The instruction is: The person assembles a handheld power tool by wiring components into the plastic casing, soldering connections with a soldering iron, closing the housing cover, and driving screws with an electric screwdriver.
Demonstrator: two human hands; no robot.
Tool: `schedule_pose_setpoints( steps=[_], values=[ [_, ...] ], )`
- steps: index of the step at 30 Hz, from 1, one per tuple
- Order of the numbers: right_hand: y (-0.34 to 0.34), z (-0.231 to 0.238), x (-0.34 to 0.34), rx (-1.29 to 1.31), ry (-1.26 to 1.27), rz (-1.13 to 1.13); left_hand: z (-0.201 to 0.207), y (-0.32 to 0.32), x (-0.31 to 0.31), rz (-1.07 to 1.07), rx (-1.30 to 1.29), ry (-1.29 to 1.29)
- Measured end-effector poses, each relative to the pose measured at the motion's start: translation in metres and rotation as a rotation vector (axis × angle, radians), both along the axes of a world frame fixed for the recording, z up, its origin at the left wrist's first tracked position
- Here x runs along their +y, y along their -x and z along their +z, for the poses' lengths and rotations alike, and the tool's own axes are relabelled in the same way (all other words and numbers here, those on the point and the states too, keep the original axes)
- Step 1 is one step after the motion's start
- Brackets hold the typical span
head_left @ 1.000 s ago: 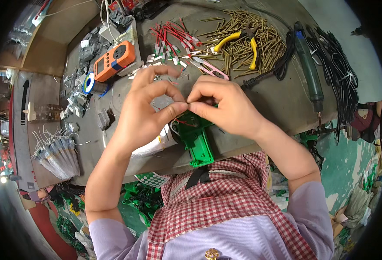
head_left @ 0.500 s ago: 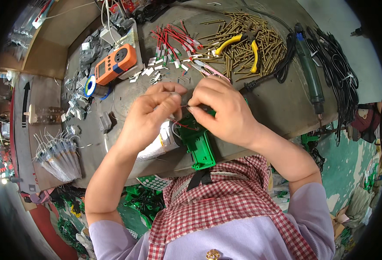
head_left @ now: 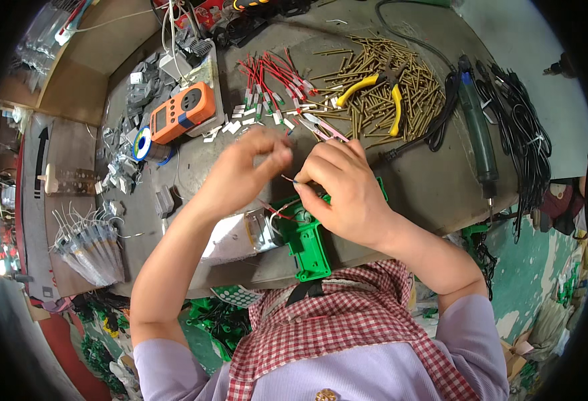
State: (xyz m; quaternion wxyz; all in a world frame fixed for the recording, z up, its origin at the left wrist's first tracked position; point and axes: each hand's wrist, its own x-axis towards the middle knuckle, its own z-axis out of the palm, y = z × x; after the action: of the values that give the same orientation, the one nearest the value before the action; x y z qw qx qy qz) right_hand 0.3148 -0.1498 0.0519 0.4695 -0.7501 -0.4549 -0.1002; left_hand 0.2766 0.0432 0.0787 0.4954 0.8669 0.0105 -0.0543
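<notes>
My right hand [head_left: 347, 190] is closed, thumb and forefinger pinching a thin wire [head_left: 288, 178] whose short end sticks out toward the left. My left hand [head_left: 244, 167] hovers just beside it, fingertips smeared by motion, so whether they hold anything is unclear. Below both hands, near the bench edge, lies a green plastic housing [head_left: 309, 250], partly covered by my right hand. Thin red wires [head_left: 275, 211] run out of its upper part. Left of the housing sits a clear plastic-wrapped package [head_left: 232, 237].
Beyond my hands lie red wires with white connectors [head_left: 277, 77], a heap of brass-coloured rods [head_left: 417, 100] and yellow-handled pliers [head_left: 397, 110]. An orange meter [head_left: 182, 112] and solder spool [head_left: 148, 147] stand left. A green soldering iron [head_left: 477, 127] and black cables [head_left: 531, 134] lie right.
My left hand has moved slightly up and away from my right fingertips, leaving a gap between them. My right hand keeps its pinch. The whole view has shifted a little.
</notes>
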Motion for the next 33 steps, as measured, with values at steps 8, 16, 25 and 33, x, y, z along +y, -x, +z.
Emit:
schedule_pose_setpoints(
  steps=[8,16,25,33],
  values=[
    [0.003,0.003,-0.005,0.213,0.029,0.097,-0.032,-0.059,0.015,-0.222,-0.53,-0.791],
    [-0.003,-0.004,-0.008,0.393,0.034,0.117,-0.006,-0.022,0.011,0.01,-0.264,-0.379],
    [-0.005,0.002,-0.004,0.448,0.059,0.091,0.012,0.015,0.022,0.124,0.098,0.408],
    [-0.003,0.001,-0.001,0.491,0.052,0.09,0.015,0.018,0.017,0.102,0.138,0.438]
  ],
)
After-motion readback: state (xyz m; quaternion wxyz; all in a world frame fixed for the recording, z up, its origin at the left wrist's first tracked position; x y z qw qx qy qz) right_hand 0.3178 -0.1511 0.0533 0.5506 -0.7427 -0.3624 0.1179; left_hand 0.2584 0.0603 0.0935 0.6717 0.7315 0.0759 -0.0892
